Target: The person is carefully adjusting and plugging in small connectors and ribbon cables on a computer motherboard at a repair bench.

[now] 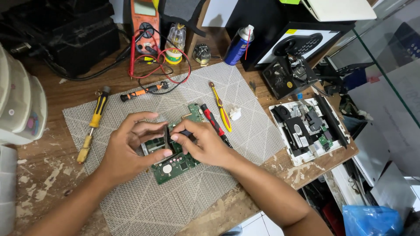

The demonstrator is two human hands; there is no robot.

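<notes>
Head view: circuit board (177,162) under both hands.

Bench clutter around our grey woven mat (245,131).
We note a yellow screwdriver (97,112) left, blue spray can (239,45) and orange multimeter (145,22) behind, white tray of parts (284,155) right.

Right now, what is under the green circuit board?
The circuit board lies on the grey woven mat, which covers the wooden bench. Both hands, left hand and right hand, cover its middle, so anything beneath there is hidden.
</notes>
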